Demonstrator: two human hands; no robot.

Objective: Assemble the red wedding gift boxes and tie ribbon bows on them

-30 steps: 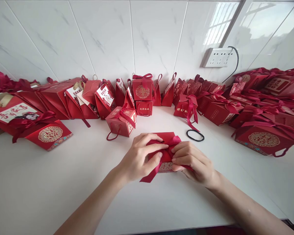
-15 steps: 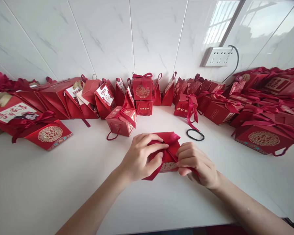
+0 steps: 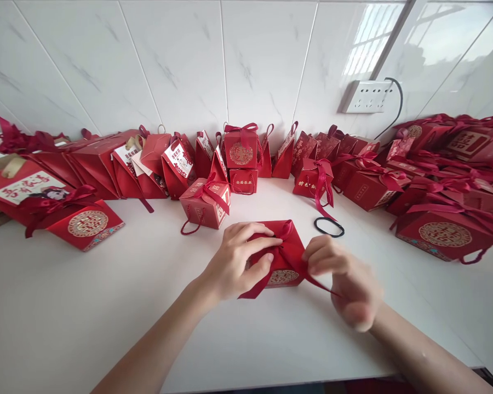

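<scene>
A small red gift box (image 3: 288, 257) with a gold emblem on its front sits on the white counter (image 3: 107, 306) in front of me. My left hand (image 3: 238, 262) is closed on the box's top, pinching the dark red ribbon (image 3: 304, 271) at its knot. My right hand (image 3: 345, 279) is blurred by motion just right of the box. Its fingers are pinched on a ribbon end that stretches from the knot down to the right. Another ribbon tail hangs below my left thumb.
Many red gift boxes and bags with ribbons line the tiled wall, from a flat box (image 3: 86, 224) at the left to a big box (image 3: 443, 235) at the right. A small box (image 3: 205, 202) and a black hair tie (image 3: 328, 226) lie just behind my hands. A wall socket (image 3: 365, 96) is up right.
My right hand has moved right and down away from the box, drawing a ribbon end out taut. My left hand has stayed on the knot.
</scene>
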